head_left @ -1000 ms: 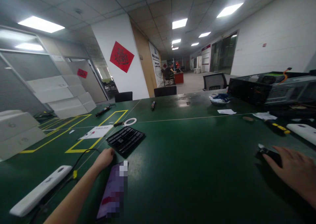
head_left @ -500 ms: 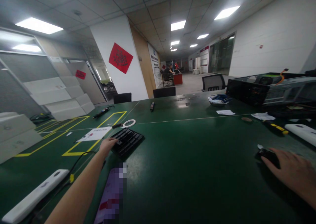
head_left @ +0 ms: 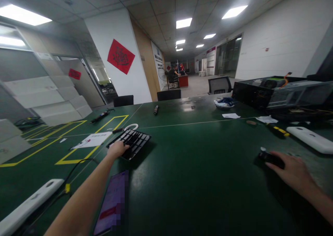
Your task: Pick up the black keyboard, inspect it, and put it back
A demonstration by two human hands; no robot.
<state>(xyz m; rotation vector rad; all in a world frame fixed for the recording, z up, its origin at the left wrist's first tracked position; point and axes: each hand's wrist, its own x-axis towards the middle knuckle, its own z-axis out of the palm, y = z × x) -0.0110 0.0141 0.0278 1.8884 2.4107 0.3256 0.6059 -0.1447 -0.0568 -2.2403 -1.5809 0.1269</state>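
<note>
My left hand (head_left: pixel 117 148) is stretched forward over the green table (head_left: pixel 197 180) and grips the near edge of a black slotted grille panel (head_left: pixel 132 139), whose near side is lifted off the surface. My right hand (head_left: pixel 291 168) lies at the right with fingers stretched flat, the fingertips touching a small black device (head_left: pixel 265 155). A phone with a lit purple screen (head_left: pixel 111 204) lies beside my left forearm.
A white roll of tape (head_left: pixel 130 126) and a paper sheet (head_left: pixel 91 139) lie beyond the grille inside yellow floor-tape lines. White bars (head_left: pixel 309 139) (head_left: pixel 26 203) lie at both sides. An open computer case (head_left: pixel 281 92), a yellow-handled tool (head_left: pixel 278 129), a bowl (head_left: pixel 224 103) and chairs stand further back.
My left hand has reached forward from beside the phone to the grille panel and taken hold of it, tilting its near edge up. My right hand stays by the black device.
</note>
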